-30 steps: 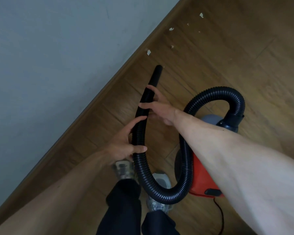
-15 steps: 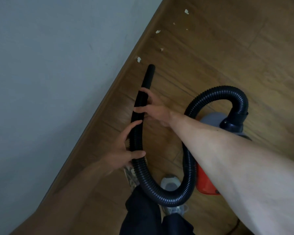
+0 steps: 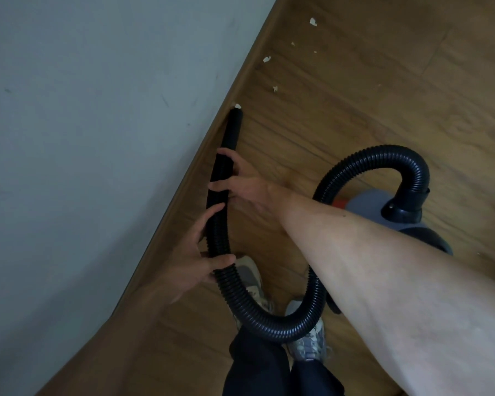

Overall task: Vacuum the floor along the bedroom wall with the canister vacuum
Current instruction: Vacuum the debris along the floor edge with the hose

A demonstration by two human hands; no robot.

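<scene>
While both hands curl loosely, left hand [image 3: 196,262] grips the hose [image 3: 226,281], right hand [image 3: 245,184] the nozzle [image 3: 230,138].

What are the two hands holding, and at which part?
The vacuum hose: right hand on the rigid nozzle, left hand on the ribbed part behind it.

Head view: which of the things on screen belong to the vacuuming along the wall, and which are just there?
Part of the job:
- nozzle, tip at the nearest scrap
- ribbed hose
- canister vacuum
- white scraps on the floor by the baseboard
- left hand on the hose
- right hand on the nozzle

Just there:
- grey shoes
- dark trousers
- wall
</scene>
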